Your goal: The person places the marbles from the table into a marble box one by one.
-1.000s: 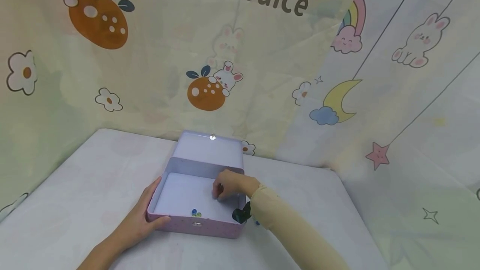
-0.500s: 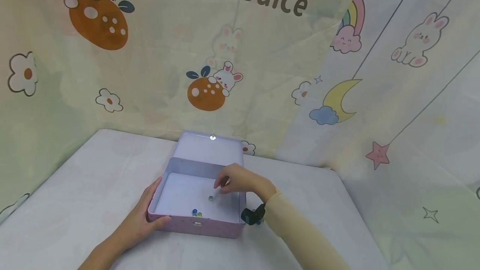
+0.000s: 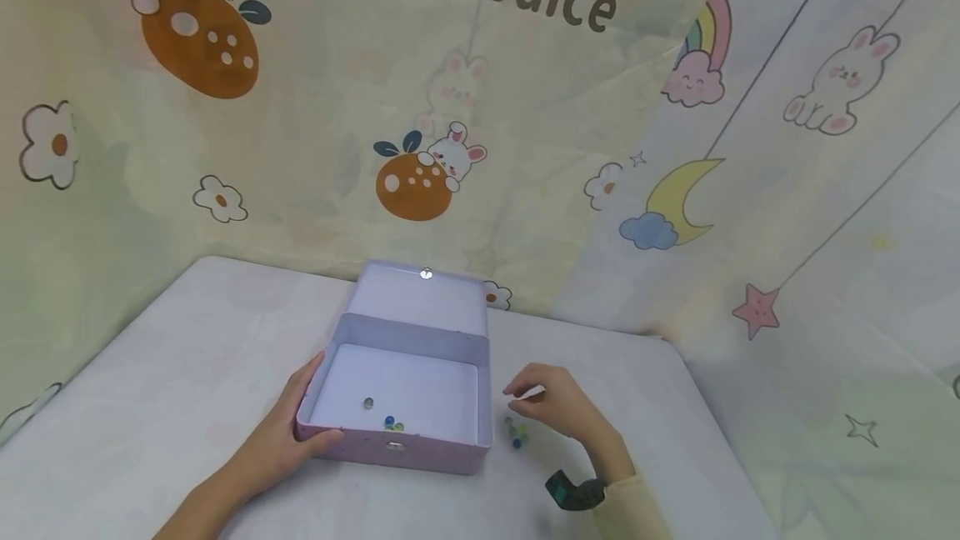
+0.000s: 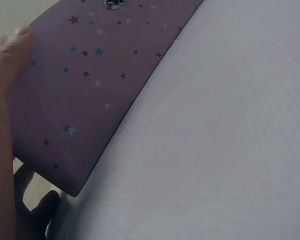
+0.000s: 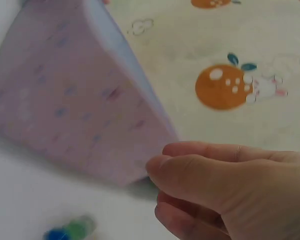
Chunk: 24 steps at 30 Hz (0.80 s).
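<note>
A pinkish-purple tin box with a star print stands on the table, its lid tipped back. My left hand grips the box at its front left corner, thumb on the front wall and fingers along the side. Inside lie a clear marble, a blue marble and a yellow-green marble. My right hand hovers just right of the box, thumb and forefinger slightly apart with nothing between them. Beneath it, several more marbles sit on the table, blue, green and clear.
A white cloth covers the table. Behind it hangs a printed curtain with rabbits and flowers. A small dark camera is strapped to the right wrist. The lid's metal clasp points up at the back.
My right hand let a clear marble go inside the box and moved out to the right, over the loose marbles. That marble rolled left. My left hand has stayed in place.
</note>
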Tool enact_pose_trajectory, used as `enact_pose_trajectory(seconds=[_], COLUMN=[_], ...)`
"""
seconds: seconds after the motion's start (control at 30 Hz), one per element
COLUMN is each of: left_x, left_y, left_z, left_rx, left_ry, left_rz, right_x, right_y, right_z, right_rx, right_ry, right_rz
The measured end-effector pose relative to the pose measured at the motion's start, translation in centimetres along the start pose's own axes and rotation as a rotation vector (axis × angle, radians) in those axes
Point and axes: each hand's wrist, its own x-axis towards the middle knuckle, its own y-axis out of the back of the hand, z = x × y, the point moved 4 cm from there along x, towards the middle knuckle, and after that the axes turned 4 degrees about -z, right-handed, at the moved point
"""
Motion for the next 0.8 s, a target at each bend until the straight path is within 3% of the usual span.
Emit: enact_pose_trajectory(seconds=[0.13,0.3,0.8], left_x=[0.0,0.0,0.1], left_y=[0.1,0.1,0.0], left_z=[0.1,0.3,0.1], left_rx=[-0.003,-0.022,-0.022], left_ry=[0.009,-0.003,-0.013], left_rz=[-0.007,-0.008,-0.011], right_x=[-1.8,-3.2,-4.0], right_y=[-1.3,-2.4,-3.0], right_z=[2.4,3.9,4.1], right_rx=[0.007,0.019,-0.008], right_ry=[-0.059,-0.088,-0.105], right_rz=[0.037,0.073,0.051])
